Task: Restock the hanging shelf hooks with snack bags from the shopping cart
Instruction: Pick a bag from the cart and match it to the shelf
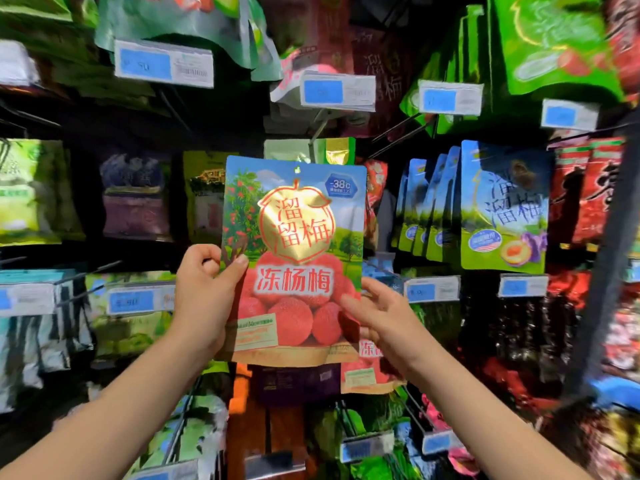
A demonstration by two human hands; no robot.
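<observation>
The left hand [204, 292] is pinching the bag [294, 220] by its left edge; the right hand [384, 317], fingers loosely spread, is touching its right edge.

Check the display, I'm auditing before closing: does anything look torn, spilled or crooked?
Nothing looks torn or spilled. The red bayberry bag, gripped by the left hand and touched by the right hand, seems not yet hooked. A matching bag sits lower behind it, offset to the right, which looks untidy.
</observation>
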